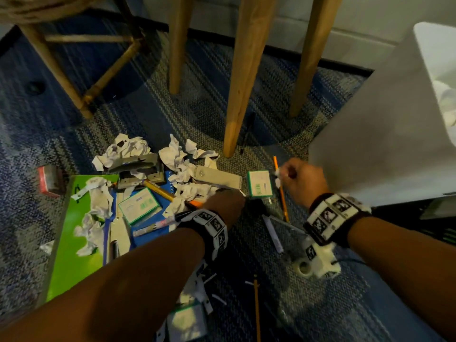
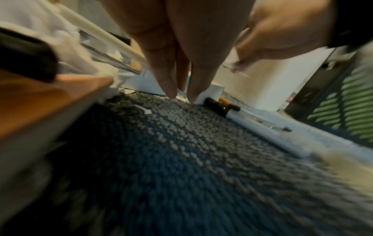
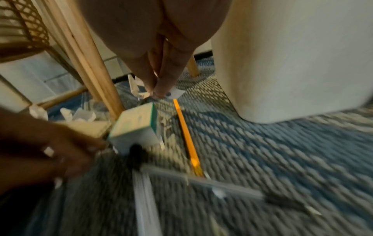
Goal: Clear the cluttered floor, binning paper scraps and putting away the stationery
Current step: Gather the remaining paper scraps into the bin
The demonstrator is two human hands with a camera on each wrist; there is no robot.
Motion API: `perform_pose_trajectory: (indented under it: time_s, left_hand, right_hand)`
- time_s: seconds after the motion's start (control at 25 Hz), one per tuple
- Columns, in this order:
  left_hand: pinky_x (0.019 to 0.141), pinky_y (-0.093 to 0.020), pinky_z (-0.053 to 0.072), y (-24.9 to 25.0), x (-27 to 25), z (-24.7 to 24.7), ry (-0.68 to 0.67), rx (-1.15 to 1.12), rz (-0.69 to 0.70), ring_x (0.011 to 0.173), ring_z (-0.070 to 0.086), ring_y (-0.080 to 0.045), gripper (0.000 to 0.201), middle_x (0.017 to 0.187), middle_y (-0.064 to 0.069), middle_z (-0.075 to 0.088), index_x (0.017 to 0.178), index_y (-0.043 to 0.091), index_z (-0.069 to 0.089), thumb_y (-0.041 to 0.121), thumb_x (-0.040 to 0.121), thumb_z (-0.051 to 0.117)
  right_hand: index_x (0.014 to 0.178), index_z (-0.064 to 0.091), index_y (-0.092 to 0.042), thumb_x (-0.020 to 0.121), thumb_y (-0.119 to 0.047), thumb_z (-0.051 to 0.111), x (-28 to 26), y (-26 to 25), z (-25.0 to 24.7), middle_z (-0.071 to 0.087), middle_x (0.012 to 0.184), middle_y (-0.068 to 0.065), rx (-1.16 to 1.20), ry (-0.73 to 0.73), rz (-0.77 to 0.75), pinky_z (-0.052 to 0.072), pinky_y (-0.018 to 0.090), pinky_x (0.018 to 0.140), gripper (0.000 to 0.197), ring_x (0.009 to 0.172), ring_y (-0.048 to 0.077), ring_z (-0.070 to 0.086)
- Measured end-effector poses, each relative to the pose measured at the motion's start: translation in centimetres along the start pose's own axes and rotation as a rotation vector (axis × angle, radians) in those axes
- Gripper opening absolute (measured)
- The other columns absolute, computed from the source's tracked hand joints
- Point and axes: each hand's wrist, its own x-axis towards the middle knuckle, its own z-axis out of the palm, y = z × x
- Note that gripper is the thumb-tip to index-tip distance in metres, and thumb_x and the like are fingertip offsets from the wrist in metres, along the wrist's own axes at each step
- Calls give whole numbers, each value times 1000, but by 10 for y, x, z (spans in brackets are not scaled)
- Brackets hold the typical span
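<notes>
My right hand [image 1: 283, 172] is low over the carpet beside the white bin [image 1: 385, 144] and pinches a small white paper scrap [image 3: 175, 93] at its fingertips. The same scrap shows in the left wrist view [image 2: 234, 65]. My left hand [image 1: 237, 193] reaches down next to a green-and-white box [image 1: 259, 183]. Its fingertips [image 2: 171, 94] come together on the carpet, and whether they hold anything is hidden. More crumpled paper scraps [image 1: 172, 154] lie among the stationery to the left. An orange pencil [image 3: 185, 132] lies beside the box.
Wooden table legs [image 1: 244, 82] and a rattan stool [image 1: 61, 70] stand behind the pile. A green folder [image 1: 71, 243], a hole punch [image 1: 138, 169], a stapler [image 1: 217, 177], a red box [image 1: 49, 180], a white marker [image 2: 262, 127] and a tape roll [image 1: 304, 267] lie around.
</notes>
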Motion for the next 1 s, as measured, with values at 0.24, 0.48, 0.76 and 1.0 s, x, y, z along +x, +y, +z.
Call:
perform_pose_trajectory:
  time_s: [0.24,0.48,0.76,1.0]
  left_hand:
    - [88,-46,51,5,25,-9,-42,174,-46,112,58,-37,32,123,-16,57,125,2,53,7,95,43]
    - [86,-40,45,7,23,-7,26,162,-68,113,56,-35,27,120,-17,57,119,4,54,13,96,42]
    - [97,-42,46,2,1,2,172,-98,-108,119,54,-37,40,130,-17,54,133,20,48,28,94,48]
    - [90,-32,47,14,-33,-56,334,-333,-129,104,63,-26,19,107,-7,71,106,17,72,19,90,62]
  right_hand:
    - [104,66,-12,91,-14,54,-23,24,34,68,97,8,-224,-425,87,44,26,66,18,89,28,64]
    - [106,70,-9,84,-23,65,-1,19,58,68,105,15,-281,-335,154,51,39,77,26,100,36,64]
    - [111,60,-2,95,-19,50,1,6,58,62,113,19,-404,-371,72,49,41,84,26,106,36,60]
    - [99,63,-8,89,-21,59,-24,-1,-12,65,109,15,-323,-513,29,46,33,76,17,102,33,60]
